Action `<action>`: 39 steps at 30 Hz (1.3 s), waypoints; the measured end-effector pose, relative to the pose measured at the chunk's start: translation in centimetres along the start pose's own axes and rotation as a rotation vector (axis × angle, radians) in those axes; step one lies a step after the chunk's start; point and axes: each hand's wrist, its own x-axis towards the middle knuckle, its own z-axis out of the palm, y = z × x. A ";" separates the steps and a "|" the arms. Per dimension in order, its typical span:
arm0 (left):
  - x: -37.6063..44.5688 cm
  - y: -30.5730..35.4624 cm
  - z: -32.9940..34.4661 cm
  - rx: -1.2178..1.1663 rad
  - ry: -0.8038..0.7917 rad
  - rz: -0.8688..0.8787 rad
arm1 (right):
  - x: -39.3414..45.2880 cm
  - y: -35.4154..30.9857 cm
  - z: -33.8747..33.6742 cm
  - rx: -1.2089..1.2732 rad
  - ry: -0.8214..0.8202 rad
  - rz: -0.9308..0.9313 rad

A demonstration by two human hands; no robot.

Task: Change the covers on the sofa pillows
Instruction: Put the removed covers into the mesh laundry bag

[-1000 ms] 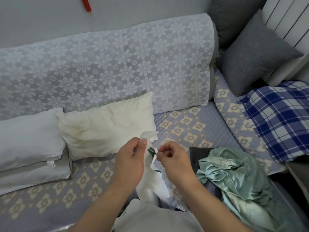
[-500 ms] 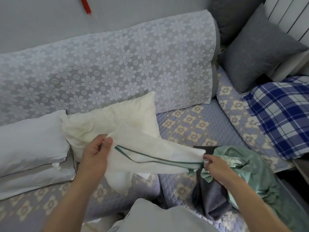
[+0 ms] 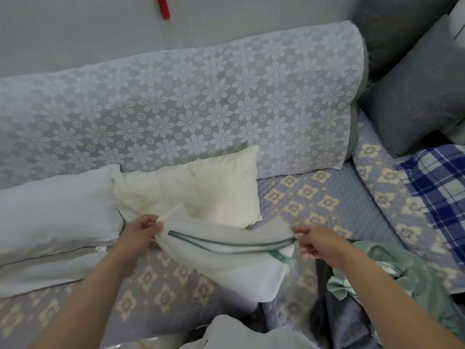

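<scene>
A white pillow cover with a green zipper line hangs stretched between my hands over the sofa seat. My left hand pinches its left end. My right hand pinches the right end at the zipper. Just behind the cover lies a bare cream pillow, leaning on the backrest. Two white covered pillows are stacked to its left. A crumpled green cover lies on the seat by my right forearm.
The sofa backrest carries a flowered lace throw. Grey cushions fill the right corner, with a blue plaid pillow below them. Another white pillow sits at the bottom edge. A dark grey cloth lies under the green cover.
My hands moved apart from a close pinch, pulling the white cover out wide along its zipper. The cover now sags lower over the seat.
</scene>
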 end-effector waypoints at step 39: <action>-2.5 -5.7 29.4 1.021 -0.635 -0.145 | 5.0 31.0 -14.9 -0.577 0.325 0.304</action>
